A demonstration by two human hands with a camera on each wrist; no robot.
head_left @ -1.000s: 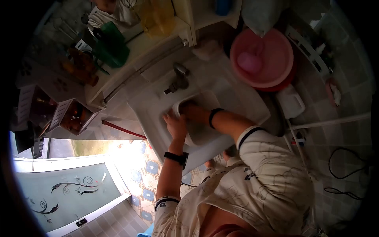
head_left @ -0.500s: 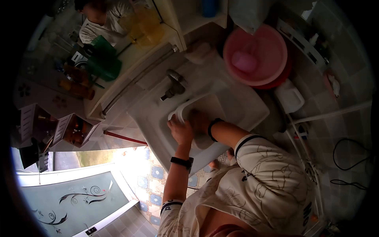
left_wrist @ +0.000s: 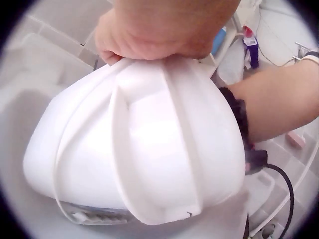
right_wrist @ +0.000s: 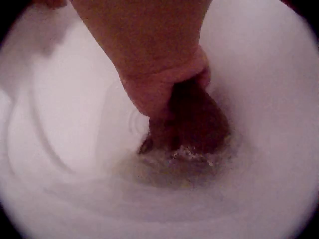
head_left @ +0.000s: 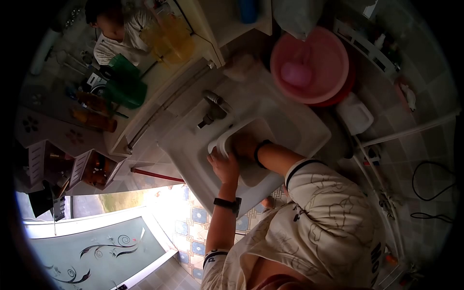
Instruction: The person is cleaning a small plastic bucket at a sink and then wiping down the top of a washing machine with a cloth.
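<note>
A white plastic tub [left_wrist: 149, 154] with raised ribs on its outer wall is tilted inside the white sink [head_left: 309, 133]. My left hand [head_left: 225, 167] grips the tub's rim. In the left wrist view this hand [left_wrist: 159, 30] lies over the top edge, fingers bent over it. My right hand [head_left: 245, 146] reaches down inside the tub. The right wrist view has this hand [right_wrist: 154, 89] holding a dark brown, cloth-like wad [right_wrist: 197, 124] against the bottom, its lower edge in shallow cloudy water [right_wrist: 164, 172]. Most of the right fingers are hidden.
A metal faucet [head_left: 212, 116] stands at the sink's back edge. Right of the sink is a pink basin [head_left: 331, 72] with a pink scoop [head_left: 296, 74] in it, and a white jug [head_left: 355, 116]. A shelf with a green container [head_left: 126, 89] runs along the left, below a mirror.
The head view has shifted slightly. My left hand has moved a little to the right along with the tub's rim. My right hand stays inside the tub.
</note>
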